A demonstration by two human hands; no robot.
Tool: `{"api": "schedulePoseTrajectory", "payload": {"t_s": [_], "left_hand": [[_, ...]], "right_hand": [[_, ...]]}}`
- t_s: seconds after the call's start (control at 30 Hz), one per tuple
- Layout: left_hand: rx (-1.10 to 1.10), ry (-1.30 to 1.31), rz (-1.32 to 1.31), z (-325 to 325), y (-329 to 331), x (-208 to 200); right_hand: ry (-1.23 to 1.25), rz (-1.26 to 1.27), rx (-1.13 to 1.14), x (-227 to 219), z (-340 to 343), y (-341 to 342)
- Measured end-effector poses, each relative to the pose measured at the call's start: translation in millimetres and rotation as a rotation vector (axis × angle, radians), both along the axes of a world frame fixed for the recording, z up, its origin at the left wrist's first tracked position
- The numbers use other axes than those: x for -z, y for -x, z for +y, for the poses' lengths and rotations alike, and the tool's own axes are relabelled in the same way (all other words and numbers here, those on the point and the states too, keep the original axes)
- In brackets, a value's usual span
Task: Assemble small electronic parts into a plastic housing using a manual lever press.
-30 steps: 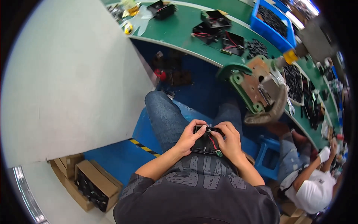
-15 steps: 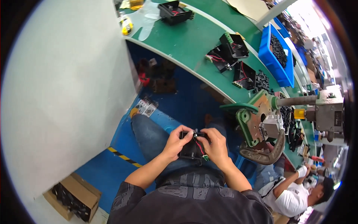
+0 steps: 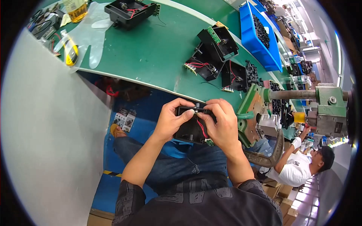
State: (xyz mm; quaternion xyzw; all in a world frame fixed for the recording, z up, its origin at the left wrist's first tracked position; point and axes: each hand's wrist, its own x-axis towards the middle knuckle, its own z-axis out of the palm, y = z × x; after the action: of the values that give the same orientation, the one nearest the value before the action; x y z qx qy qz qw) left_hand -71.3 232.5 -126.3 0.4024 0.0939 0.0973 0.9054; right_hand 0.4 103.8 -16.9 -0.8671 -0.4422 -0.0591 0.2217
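Above my lap, both hands hold a black plastic housing (image 3: 184,132) with red wires (image 3: 201,128) and a small green circuit board (image 3: 209,142) at its lower right corner. My left hand (image 3: 171,118) grips its upper left side, thumb at a small metal-and-black fitting (image 3: 197,108) on the upper edge. From the other side, my right hand (image 3: 220,122) closes on the same edge, thumb and forefinger against that fitting. Fingers hide much of the fitting. Similar black housings (image 3: 220,43) with boards and red wires lie on the green bench (image 3: 147,52), and another housing (image 3: 130,17) stands farther left.
A green metal press (image 3: 250,113) with a clamp (image 3: 269,154) stands close by my right hand. Behind it sits a blue bin (image 3: 245,30) of small black parts. A yellow-black tool (image 3: 70,51) and clear glove (image 3: 96,37) lie at left. A co-worker (image 3: 298,165) sits at right.
My hands and the housing have risen toward the bench edge, still in the same grip. The view has shifted, showing more of the bench's left end.
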Motion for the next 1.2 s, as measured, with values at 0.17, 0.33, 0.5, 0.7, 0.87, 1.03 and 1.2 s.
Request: {"api": "schedulePoseTrajectory", "payload": {"t_s": [0.17, 0.33, 0.5, 0.7, 0.87, 1.03, 1.2], "left_hand": [[-0.03, -0.02, -0.065, 2.7, -11.5, 14.4], [-0.047, 0.009, -0.041, 0.2, -11.1, 20.9], [0.0, -0.105, -0.069, 7.6, -11.6, 24.1], [0.014, -0.087, -0.048, 5.8, -9.3, 25.8], [0.002, -0.03, -0.024, 1.3, -9.8, 19.7], [0.016, 0.032, 0.009, 3.4, -8.4, 19.6], [0.018, 0.015, 0.084, 3.3, -5.2, 10.8]], "right_hand": [[-0.038, 0.04, -0.006, 5.7, 9.1, -1.4], [0.042, 0.078, 0.029, 3.1, 13.3, 4.5], [0.072, 0.08, 0.048, 6.8, 14.4, 5.3], [0.069, 0.061, 0.041, 10.1, 14.6, 0.8], [0.091, 0.092, 0.046, 2.3, 15.9, -3.1], [0.087, 0.11, 0.055, 4.6, 18.6, -6.5], [0.051, 0.12, 0.05, 3.7, 18.7, -10.0]]}}
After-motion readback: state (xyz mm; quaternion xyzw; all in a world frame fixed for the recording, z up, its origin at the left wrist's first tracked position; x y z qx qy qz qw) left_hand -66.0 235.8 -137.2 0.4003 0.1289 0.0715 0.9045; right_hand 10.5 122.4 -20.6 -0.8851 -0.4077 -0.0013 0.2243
